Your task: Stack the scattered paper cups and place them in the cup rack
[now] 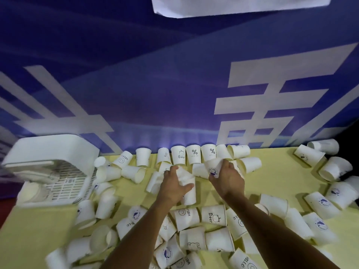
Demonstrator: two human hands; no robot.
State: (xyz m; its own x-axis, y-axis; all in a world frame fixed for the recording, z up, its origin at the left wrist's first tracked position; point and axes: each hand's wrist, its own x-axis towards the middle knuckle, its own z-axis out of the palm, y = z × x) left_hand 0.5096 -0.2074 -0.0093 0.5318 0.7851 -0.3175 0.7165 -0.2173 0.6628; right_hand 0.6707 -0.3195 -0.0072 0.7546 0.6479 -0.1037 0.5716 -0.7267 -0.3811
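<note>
With the left hand (173, 184) curled round a plain white paper cup (190, 193) and the right hand (228, 179) gripping a blue-logoed white paper cup (213, 167), nesting them tilted could crush a rim.

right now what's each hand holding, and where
Left hand grips a white cup around its side; right hand grips a blue-logo cup around its side.

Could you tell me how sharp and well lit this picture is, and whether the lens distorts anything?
Head view: dim bluish light; the wide lens warps the banner; motion blur smears the plain cup in the left hand and the printed cup in the right hand; the back-row Bear cup reads sharper.
</note>
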